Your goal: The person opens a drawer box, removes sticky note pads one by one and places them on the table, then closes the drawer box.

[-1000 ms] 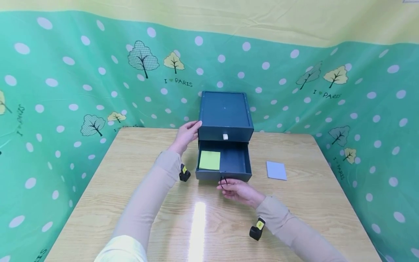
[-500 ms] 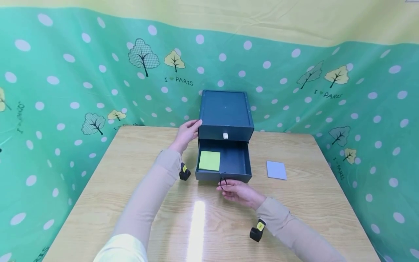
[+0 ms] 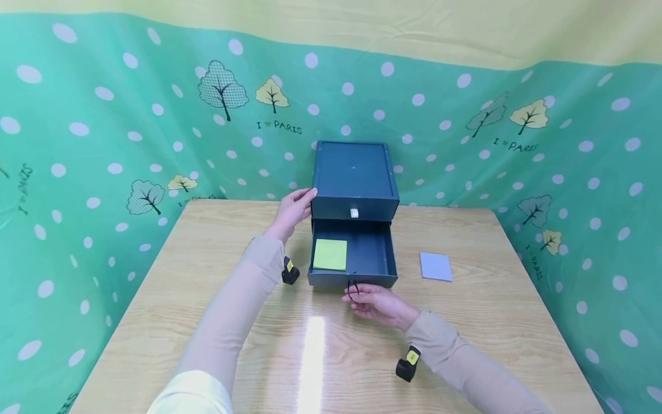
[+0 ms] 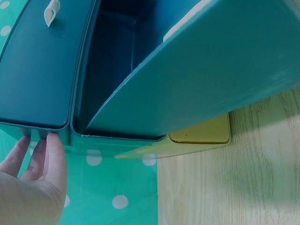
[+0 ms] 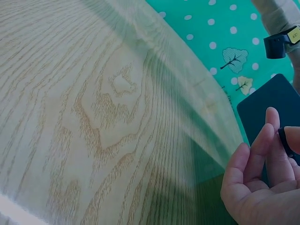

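A dark blue drawer cabinet (image 3: pixel 355 169) stands at the back of the table. Its middle drawer (image 3: pixel 373 253) is pulled out, holding a yellow-green sticky note pad (image 3: pixel 330 255) on the left side. My right hand (image 3: pixel 383 306) pinches the drawer's black loop pull (image 5: pixel 282 139) between thumb and finger, just in front of the drawer face. With extended fingers, my left hand (image 3: pixel 292 211) touches the cabinet's left side near its upper front corner. The top drawer, with a white tab pull (image 3: pixel 354 213), is closed above.
To the right of the cabinet lies a light blue sticky note pad (image 3: pixel 436 266) on the wooden table (image 3: pixel 491 322). A yellow bottom drawer (image 4: pixel 206 130) shows under the open one in the left wrist view. A green dotted curtain (image 3: pixel 450 144) hangs close behind and around the table.
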Motion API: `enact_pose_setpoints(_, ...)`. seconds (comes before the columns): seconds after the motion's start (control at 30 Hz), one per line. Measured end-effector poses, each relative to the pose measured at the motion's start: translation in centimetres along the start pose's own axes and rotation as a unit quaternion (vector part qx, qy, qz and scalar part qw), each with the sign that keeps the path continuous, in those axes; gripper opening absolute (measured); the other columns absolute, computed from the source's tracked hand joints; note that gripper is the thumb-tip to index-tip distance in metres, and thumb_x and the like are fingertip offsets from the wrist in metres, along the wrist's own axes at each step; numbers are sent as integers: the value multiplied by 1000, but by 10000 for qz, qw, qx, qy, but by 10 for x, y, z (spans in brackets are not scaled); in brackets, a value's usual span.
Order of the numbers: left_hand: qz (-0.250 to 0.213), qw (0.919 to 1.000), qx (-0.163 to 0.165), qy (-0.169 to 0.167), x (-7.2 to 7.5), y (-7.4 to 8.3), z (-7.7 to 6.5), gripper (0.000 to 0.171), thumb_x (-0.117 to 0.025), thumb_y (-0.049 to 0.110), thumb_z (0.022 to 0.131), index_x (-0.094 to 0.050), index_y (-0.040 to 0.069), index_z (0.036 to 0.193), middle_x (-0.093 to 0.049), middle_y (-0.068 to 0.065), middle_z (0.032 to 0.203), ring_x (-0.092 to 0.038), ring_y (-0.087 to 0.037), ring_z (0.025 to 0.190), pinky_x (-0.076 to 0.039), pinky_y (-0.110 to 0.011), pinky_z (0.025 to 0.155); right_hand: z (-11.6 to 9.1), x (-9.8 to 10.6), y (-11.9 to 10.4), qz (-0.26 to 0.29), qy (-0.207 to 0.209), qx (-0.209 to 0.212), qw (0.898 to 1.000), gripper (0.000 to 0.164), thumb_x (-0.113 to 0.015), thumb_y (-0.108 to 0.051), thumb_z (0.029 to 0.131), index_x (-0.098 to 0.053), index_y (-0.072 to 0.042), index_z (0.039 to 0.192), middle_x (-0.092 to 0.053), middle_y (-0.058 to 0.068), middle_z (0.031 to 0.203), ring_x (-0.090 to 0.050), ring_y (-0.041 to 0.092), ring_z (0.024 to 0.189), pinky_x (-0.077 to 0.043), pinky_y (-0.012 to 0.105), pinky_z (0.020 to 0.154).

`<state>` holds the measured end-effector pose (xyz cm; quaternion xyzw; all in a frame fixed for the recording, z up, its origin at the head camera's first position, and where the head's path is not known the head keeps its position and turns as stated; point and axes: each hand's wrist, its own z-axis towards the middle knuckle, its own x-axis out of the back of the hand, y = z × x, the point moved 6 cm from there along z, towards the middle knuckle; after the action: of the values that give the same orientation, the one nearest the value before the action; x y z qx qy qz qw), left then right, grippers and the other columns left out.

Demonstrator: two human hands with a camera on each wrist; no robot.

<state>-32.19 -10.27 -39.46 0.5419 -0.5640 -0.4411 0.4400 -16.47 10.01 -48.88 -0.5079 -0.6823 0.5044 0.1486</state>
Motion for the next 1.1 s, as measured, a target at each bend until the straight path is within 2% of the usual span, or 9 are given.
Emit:
enact_pose_setpoints(0.1,1,10000,-5,14,1,0,0,60,-58,40,93,-43,10,142,-44,-10,144,-46,-25,129,-41,-39,109,-1,0,1,-47,21,-12,10000,31,-50,-6,96,-51,6,125,-70,-3,100,-59,9,85,-51,26,88)
enact_pose_setpoints(0.33,-72,10000,-64,-5,1,2,0,58,-58,37,94,-43,8,142,-44,-12,145,-46,-27,129,-40,-40,109,-2,-2,3,-81,-22,-45,10000,23,-52,-6,95,-57,0,116,-70,-2,99,-59,10,86,-51,25,86)
enact_pose_setpoints(0.6,-72,10000,-50,9,0,1,1,58,-58,38,93,-44,8,141,-45,-11,144,-47,-26,129,-41,-39,108,-6,-2,6,-113,-16,-124,9999,25,-52,-7,95,-56,2,119,-70,2,104,-60,11,87,-51,28,90)
enact_pose_setpoints(0.87,-31,9999,58,-109,1,2,3,60,-58,39,94,-41,10,143,-41,-10,147,-44,-25,131,-40,-37,109,-6,-3,11,-18,-113,-169,9998,21,-51,-5,95,-58,-1,115,-70,-1,100,-60,10,87,-51,26,88)
enact_pose_setpoints(1.1,-21,10000,25,-21,1,0,3,61,-58,41,93,-43,10,142,-44,-10,145,-46,-25,129,-42,-37,108,-7,-4,16,-112,-219,-157,9996,20,-51,-4,95,-59,-2,113,-70,-4,96,-60,8,83,-52,24,85)
